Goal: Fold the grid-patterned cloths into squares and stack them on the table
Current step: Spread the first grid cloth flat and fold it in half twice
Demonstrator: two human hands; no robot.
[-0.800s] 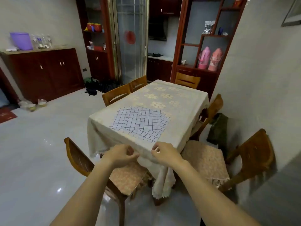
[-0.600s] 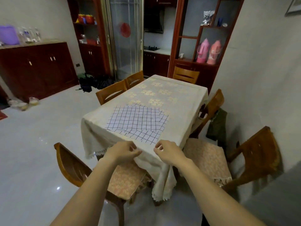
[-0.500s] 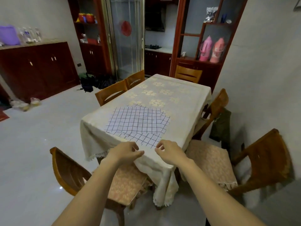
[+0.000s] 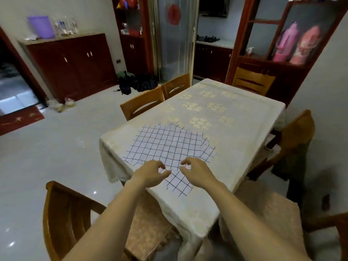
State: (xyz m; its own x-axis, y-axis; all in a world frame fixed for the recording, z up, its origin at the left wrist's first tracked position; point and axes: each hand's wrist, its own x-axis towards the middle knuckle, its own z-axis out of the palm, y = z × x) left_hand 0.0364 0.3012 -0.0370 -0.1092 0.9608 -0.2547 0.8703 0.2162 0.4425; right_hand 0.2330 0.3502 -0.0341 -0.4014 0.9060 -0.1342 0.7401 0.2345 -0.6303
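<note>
Hovering over the near corner of the table, the left hand and right hand sit close together, fingers curled and thumbs drawn toward the fingertips in a narrow pinch. Both are poised above the near part of the grid-patterned cloths; whether either grips fabric, I cannot tell. These cloths are thin, white with dark lines, lying flat and unfolded in a loose overlapping pile with corners sticking out. Beneath them a cream tablecloth with a pale flower print drapes over the edges. Wooden chairs stand around.
</note>
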